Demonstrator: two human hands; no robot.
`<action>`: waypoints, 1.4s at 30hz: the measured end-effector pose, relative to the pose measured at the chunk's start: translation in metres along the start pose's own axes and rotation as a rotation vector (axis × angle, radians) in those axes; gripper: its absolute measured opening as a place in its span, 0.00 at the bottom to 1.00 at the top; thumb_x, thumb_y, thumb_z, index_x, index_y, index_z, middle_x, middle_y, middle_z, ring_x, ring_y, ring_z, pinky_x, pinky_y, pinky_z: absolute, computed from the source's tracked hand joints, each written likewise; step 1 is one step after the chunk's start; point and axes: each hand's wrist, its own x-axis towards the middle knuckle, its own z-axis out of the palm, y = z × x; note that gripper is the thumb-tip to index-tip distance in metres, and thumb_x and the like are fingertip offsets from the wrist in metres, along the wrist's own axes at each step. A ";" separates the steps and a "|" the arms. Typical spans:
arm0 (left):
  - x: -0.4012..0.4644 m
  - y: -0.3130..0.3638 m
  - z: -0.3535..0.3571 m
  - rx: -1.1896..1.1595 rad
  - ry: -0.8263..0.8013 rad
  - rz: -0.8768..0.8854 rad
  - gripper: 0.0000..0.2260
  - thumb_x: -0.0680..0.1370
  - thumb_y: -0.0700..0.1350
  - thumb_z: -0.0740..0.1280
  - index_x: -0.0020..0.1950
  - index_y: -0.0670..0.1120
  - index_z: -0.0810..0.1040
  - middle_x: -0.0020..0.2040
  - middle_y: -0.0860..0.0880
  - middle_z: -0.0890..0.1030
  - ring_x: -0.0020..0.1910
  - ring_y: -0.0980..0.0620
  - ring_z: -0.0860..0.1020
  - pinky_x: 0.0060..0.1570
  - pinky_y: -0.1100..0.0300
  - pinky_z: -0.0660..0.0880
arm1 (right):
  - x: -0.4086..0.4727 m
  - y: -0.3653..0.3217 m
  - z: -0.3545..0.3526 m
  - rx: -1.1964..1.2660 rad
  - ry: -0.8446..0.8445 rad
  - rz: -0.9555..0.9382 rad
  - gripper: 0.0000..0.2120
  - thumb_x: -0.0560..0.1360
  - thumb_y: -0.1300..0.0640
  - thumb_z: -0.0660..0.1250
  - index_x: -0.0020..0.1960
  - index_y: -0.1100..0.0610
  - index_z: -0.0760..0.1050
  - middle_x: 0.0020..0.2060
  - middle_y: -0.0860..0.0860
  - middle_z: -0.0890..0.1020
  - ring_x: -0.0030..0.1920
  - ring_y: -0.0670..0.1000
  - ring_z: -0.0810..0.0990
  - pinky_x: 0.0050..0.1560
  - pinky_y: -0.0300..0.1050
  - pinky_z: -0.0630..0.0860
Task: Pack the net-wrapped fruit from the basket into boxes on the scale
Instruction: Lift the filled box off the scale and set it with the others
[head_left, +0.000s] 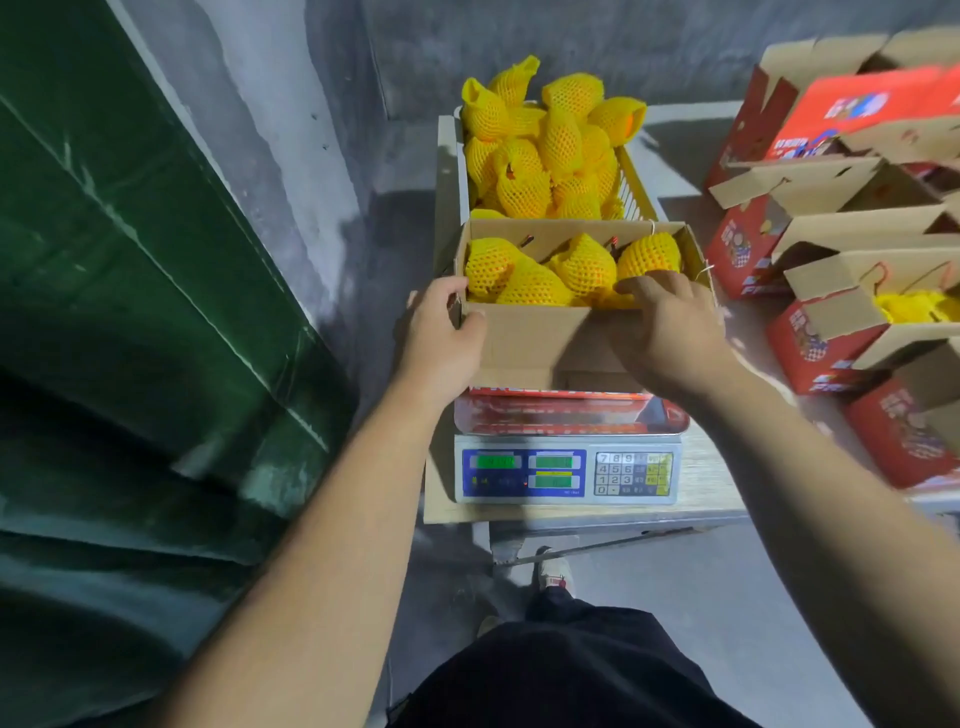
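Observation:
An open cardboard box (524, 338) stands on the scale (569, 475), which shows green digits. Several fruits in yellow foam net (582, 265) lie inside it. Behind it, a pale basket (636, 182) is heaped with more net-wrapped fruit (540, 135). My left hand (441, 338) grips the box's near left corner, thumb over the rim. My right hand (665, 327) reaches over the near right rim, its fingers resting on the fruit inside; whether it grips a fruit or the rim is hidden.
Several red boxes with open brown flaps (831, 244) are stacked to the right, one holding yellow-netted fruit (914, 306). The scale rests on a small wooden table (711, 488). A dark green tarp (130, 312) fills the left side. My shoe (553, 571) is below the table.

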 end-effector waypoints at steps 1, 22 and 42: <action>0.005 -0.002 0.004 -0.043 -0.009 -0.031 0.18 0.84 0.47 0.66 0.75 0.54 0.74 0.67 0.52 0.74 0.68 0.49 0.74 0.65 0.56 0.71 | 0.003 0.005 0.001 -0.019 0.037 0.058 0.26 0.79 0.51 0.67 0.76 0.49 0.70 0.75 0.59 0.68 0.73 0.66 0.65 0.72 0.60 0.63; 0.089 -0.013 0.020 0.094 -0.188 -0.185 0.21 0.87 0.43 0.62 0.51 0.72 0.80 0.49 0.61 0.86 0.52 0.54 0.82 0.48 0.54 0.75 | 0.080 0.087 -0.021 0.471 -0.297 0.364 0.09 0.77 0.64 0.60 0.50 0.59 0.79 0.42 0.60 0.84 0.41 0.62 0.84 0.36 0.53 0.84; 0.017 0.123 0.115 0.170 -0.674 0.389 0.17 0.86 0.45 0.60 0.74 0.59 0.73 0.73 0.55 0.76 0.71 0.47 0.74 0.69 0.45 0.71 | -0.176 0.158 -0.087 0.659 0.256 0.922 0.09 0.81 0.63 0.65 0.43 0.58 0.79 0.33 0.53 0.82 0.37 0.54 0.79 0.38 0.49 0.74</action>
